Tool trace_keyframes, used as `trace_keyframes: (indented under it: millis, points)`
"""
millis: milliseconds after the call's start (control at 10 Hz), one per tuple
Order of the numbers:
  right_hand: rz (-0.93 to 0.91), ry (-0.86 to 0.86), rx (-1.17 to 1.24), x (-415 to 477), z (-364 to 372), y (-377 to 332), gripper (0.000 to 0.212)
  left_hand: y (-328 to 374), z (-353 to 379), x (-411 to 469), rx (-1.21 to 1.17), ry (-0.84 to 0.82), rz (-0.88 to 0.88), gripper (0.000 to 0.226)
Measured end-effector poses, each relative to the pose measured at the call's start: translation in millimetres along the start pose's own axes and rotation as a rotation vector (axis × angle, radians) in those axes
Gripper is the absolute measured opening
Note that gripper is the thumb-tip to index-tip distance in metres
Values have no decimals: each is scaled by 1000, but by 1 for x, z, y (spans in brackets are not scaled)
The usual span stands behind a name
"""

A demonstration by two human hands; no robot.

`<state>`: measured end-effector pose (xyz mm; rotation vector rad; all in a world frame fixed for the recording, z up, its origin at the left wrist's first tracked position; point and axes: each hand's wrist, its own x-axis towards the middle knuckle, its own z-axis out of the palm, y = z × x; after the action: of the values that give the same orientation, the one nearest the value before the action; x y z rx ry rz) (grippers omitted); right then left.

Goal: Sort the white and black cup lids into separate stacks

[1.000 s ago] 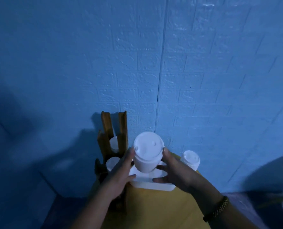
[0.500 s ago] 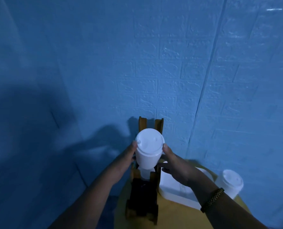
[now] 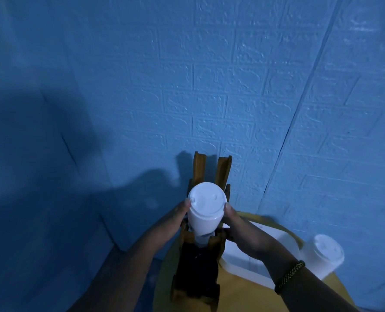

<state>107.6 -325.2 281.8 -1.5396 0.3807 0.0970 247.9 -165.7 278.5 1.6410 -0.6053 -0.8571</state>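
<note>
**White lid stack** (image 3: 206, 210): the lower end drops between the posts of the wooden rack (image 3: 223, 170), so its base is hidden.

**Left hand** (image 3: 173, 221) and **right hand** (image 3: 243, 237): thumbs and backs show as the hands hold the stack. The fingertips lie out of sight behind it.

**Rack interior:** too dark to tell what fills it.

**White tray** (image 3: 243, 269): partly covered by the right hand and wrist.

**Desk** (image 3: 243, 298) and both forearms: cut off by the lower edge.

**Second white stack** (image 3: 327, 251): single lids too small to count.
</note>
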Motion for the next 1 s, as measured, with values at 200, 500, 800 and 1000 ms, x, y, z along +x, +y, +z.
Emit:
trace_keyframes:
  millis: [200,500,800,1000]
  points:
    - [87,21,97,22,-6,24,76,-52,-7,28,-140,75,-74,67]
    - [111,79,88,29,-15,24,71,-51,-8,30,-93,20,-177,95]
    - [84,242,-108,28,-2,15,72,-35,0,23,44,-2,-194,47]
    - [180,249,-102,-1,6,-9,56,-18,6,18,167,1,-212,42]
